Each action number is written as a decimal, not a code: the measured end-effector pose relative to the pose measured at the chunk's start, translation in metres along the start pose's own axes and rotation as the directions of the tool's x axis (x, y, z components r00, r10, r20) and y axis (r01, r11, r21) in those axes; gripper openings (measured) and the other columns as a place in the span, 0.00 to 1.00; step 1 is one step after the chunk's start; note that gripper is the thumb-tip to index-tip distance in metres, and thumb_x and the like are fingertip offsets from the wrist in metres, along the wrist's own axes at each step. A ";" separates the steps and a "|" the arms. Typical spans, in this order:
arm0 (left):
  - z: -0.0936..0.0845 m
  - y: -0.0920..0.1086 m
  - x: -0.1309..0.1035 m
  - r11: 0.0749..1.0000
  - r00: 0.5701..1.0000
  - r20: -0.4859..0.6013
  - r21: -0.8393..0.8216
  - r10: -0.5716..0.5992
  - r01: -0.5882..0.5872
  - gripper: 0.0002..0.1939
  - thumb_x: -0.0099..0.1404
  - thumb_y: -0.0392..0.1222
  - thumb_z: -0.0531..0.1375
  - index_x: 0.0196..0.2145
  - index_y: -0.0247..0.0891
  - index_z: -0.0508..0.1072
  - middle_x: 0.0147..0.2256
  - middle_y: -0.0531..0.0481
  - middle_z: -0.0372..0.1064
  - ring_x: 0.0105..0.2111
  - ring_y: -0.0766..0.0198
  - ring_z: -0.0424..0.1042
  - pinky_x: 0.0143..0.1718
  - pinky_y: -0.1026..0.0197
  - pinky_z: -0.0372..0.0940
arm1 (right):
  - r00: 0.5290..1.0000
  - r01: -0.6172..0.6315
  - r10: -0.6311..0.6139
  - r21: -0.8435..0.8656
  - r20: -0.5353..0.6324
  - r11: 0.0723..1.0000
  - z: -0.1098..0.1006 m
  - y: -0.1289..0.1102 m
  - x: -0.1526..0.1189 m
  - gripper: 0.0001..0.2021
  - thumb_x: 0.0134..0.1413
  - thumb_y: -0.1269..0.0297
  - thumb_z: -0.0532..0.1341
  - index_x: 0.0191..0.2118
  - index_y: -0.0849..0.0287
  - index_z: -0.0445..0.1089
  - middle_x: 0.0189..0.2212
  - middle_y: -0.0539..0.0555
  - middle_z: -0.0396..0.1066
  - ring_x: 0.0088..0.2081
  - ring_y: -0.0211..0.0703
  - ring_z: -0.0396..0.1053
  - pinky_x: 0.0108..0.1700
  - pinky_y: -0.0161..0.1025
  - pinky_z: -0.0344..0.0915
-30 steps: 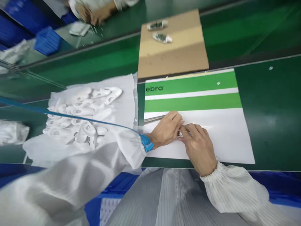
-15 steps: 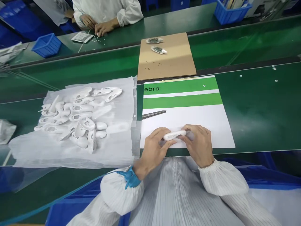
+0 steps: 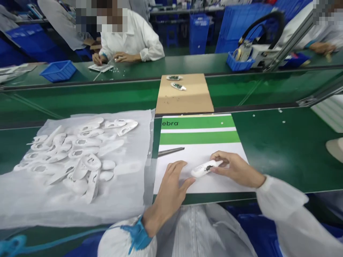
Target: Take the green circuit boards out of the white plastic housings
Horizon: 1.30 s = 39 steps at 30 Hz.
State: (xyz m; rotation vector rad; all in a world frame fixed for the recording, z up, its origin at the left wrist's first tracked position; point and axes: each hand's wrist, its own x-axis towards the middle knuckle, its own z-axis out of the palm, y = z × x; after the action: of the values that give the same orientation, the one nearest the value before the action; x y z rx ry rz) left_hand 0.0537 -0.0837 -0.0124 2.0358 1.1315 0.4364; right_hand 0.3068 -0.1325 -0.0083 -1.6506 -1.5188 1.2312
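My right hand [image 3: 235, 167] pinches a slim white plastic casing [image 3: 198, 171] near its narrow right tip, thumb below and fingers above. A dark spot shows on the casing beside my thumb. Just left of the casing, my left hand [image 3: 171, 187] is open, fingers and thumb apart, apparently holding nothing. Under both hands lies a white sheet with green bands [image 3: 171, 137]. A pair of grey metal tweezers [image 3: 171, 151] rests on the sheet's left side, beyond my left hand.
Many white casing halves [image 3: 85, 142] lie piled on a translucent plastic sheet [image 3: 131, 192] at left. A cardboard piece [image 3: 184, 101] ahead bears two casings with circuit boards [image 3: 178, 86]. Across the belt, a person in white [image 3: 134, 39] works near a blue bin [image 3: 59, 70].
My left hand has let go of the casing and opened beside it. The right hand keeps hold of the casing, now tilted with a dark spot showing. The view has tipped upward.
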 end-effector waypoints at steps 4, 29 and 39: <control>-0.009 -0.019 0.003 0.997 1.000 -0.028 0.080 0.012 -0.010 0.16 0.69 0.42 0.56 0.54 0.41 0.67 0.54 0.45 0.67 0.57 0.54 0.65 0.58 0.46 0.65 | 0.962 -0.245 0.212 -0.198 -0.172 0.949 -0.113 -0.001 0.053 0.20 0.42 0.52 0.71 0.39 0.59 0.74 0.30 0.52 0.74 0.29 0.40 0.70 0.33 0.37 0.63; -0.124 -0.025 0.393 0.689 0.952 0.223 0.658 0.208 -0.305 0.30 0.57 0.40 0.67 0.56 0.29 0.67 0.62 0.34 0.57 0.64 0.45 0.55 0.65 0.47 0.51 | 0.624 -0.151 -0.239 -0.416 -0.743 0.897 -0.102 0.090 0.167 0.17 0.60 0.52 0.55 0.46 0.55 0.73 0.41 0.56 0.68 0.35 0.42 0.68 0.36 0.40 0.66; -0.147 -0.031 0.491 0.668 0.947 0.322 0.707 -0.009 -0.234 0.52 0.47 0.58 0.68 0.66 0.44 0.54 0.69 0.39 0.43 0.67 0.38 0.45 0.65 0.37 0.44 | 0.654 -0.206 -0.184 -0.407 -0.734 0.890 -0.100 0.084 0.168 0.16 0.62 0.52 0.54 0.47 0.53 0.72 0.42 0.54 0.68 0.35 0.41 0.70 0.32 0.38 0.64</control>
State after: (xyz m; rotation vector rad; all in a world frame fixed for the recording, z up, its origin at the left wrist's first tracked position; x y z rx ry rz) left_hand 0.2171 0.4015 0.0305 2.7659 1.0818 -0.3640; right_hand 0.4213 0.0308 -0.0822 -2.0956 -1.2597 0.0421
